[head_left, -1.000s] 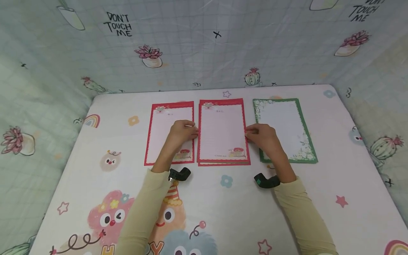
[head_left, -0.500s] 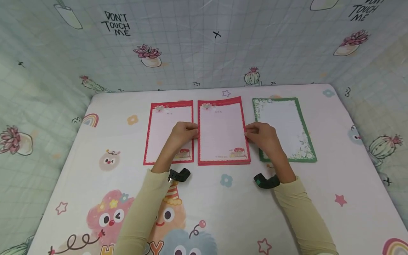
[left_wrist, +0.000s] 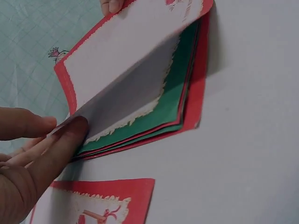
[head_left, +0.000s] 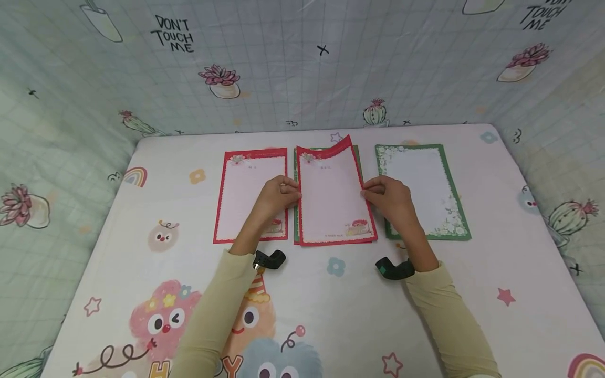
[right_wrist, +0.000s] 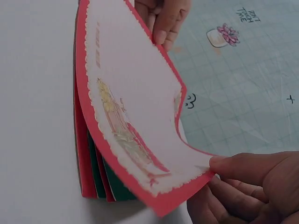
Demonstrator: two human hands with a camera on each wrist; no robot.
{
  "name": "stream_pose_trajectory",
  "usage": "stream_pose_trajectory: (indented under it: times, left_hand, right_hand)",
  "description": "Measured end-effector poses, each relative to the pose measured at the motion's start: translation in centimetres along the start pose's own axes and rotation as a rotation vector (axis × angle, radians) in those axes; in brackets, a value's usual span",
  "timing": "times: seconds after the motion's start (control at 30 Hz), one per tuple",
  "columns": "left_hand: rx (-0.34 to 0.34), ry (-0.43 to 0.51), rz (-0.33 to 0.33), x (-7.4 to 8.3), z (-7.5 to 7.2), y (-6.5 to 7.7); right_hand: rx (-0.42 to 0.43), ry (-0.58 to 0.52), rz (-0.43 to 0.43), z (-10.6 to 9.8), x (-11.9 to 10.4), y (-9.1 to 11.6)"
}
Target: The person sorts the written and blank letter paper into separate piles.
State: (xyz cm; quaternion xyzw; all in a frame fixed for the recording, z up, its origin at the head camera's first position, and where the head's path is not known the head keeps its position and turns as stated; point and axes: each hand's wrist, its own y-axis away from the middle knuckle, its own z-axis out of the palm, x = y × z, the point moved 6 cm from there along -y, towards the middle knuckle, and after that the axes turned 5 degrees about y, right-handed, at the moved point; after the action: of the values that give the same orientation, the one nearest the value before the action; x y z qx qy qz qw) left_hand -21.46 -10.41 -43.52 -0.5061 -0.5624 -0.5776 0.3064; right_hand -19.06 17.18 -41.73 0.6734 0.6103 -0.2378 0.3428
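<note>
A red-bordered sheet of paper [head_left: 333,202] is raised and bowed above the middle stack. My left hand [head_left: 279,197] pinches its left edge; in the left wrist view the thumb [left_wrist: 28,123] lies on one side of the paper and the fingers on the other. My right hand [head_left: 389,197] pinches the right edge, thumb on top in the right wrist view. Beneath it shows a green-bordered sheet [left_wrist: 140,121], the top of a stack with green and red edges alternating. The left forearm passes over another red-bordered sheet [head_left: 241,205].
To the right, partly under my right hand, lies a green-bordered sheet [head_left: 420,194] with white flowers. The white tabletop [head_left: 359,315] carries printed cartoon figures. A patterned cloth [head_left: 283,63] hangs behind the table and along both sides.
The red-bordered sheet has risen from the middle stack and shifted slightly right, its far edge now curved. A green-bordered sheet has come into sight below. Both hands have lifted a little with it.
</note>
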Motion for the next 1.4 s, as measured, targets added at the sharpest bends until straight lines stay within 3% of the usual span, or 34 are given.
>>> stream_pose_trajectory:
  times: [0.2, 0.43, 0.97, 1.4]
  left_hand:
    - [0.012, 0.080, -0.037, -0.5, 0.1, 0.2]
    - [0.025, 0.007, -0.037, -0.5, -0.7, 0.5]
    - [0.062, -0.027, -0.011, 0.0, -1.6, 1.8]
    - [0.087, -0.168, 0.004, 0.4, -2.0, 2.6]
  right_hand:
    - [-0.002, 0.004, 0.045, -0.2, 0.2, 0.3]
    - [-0.010, -0.029, 0.059, -0.1, 0.2, 0.4]
    - [-0.014, -0.054, 0.014, 0.5, -0.9, 0.9]
    - [-0.015, -0.054, -0.011, 1.0, -1.3, 1.2]
